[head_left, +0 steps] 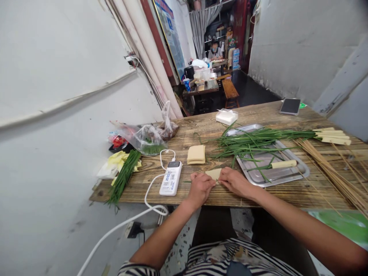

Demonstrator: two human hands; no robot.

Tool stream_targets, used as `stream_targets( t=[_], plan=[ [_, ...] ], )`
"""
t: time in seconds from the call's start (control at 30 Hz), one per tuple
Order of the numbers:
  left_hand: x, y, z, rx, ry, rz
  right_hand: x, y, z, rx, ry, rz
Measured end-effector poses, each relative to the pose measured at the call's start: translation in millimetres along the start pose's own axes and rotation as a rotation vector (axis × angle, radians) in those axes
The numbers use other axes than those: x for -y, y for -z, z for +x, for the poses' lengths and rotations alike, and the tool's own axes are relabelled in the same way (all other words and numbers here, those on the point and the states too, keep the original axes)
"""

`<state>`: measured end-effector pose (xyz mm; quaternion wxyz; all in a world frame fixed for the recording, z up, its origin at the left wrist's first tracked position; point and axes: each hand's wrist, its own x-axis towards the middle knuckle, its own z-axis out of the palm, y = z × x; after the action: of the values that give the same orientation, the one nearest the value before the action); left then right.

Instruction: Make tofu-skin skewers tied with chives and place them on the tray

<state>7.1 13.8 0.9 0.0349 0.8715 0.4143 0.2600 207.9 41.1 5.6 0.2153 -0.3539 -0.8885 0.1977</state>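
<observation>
My left hand [199, 187] and my right hand [234, 181] meet at the near edge of a thin beige tofu sheet [213, 173], fingers closed on it. A few green chive ends stick out to the left of my left hand, so chives seem to lie under the fingers; the fold itself is hidden. Just beyond sits a stack of square tofu sheets [196, 155]. To the right, a metal tray [303, 168] holds one tofu roll [283, 164] with chives poking out. Loose chives [250, 140] spread over the tray's far side.
Several tofu rolls [332, 136] lie at the right, near wooden skewers [330, 172]. On the left are a white power bank [171, 178] with a cable, a chive bundle [125, 176] and plastic bags [143, 138]. Tissues [226, 116] and a phone [289, 106] are farther back. Another person sits far off.
</observation>
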Motion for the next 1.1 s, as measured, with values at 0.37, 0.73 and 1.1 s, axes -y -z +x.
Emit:
stream_targets(
  t=[0.37,0.73,1.1],
  plan=[
    [0.1,-6.1,-2.4,-0.089,-0.031,-0.038,5.5,0.6,8.9,0.040,-0.290,0.116],
    [2.0,-4.1,-3.2,-0.068,-0.096,0.026,0.0,1.2,12.0,0.076,-0.185,0.105],
    [2.5,-6.9,-4.0,0.032,-0.050,0.059,-2.0,7.2,18.1,0.127,-0.258,0.124]
  ],
)
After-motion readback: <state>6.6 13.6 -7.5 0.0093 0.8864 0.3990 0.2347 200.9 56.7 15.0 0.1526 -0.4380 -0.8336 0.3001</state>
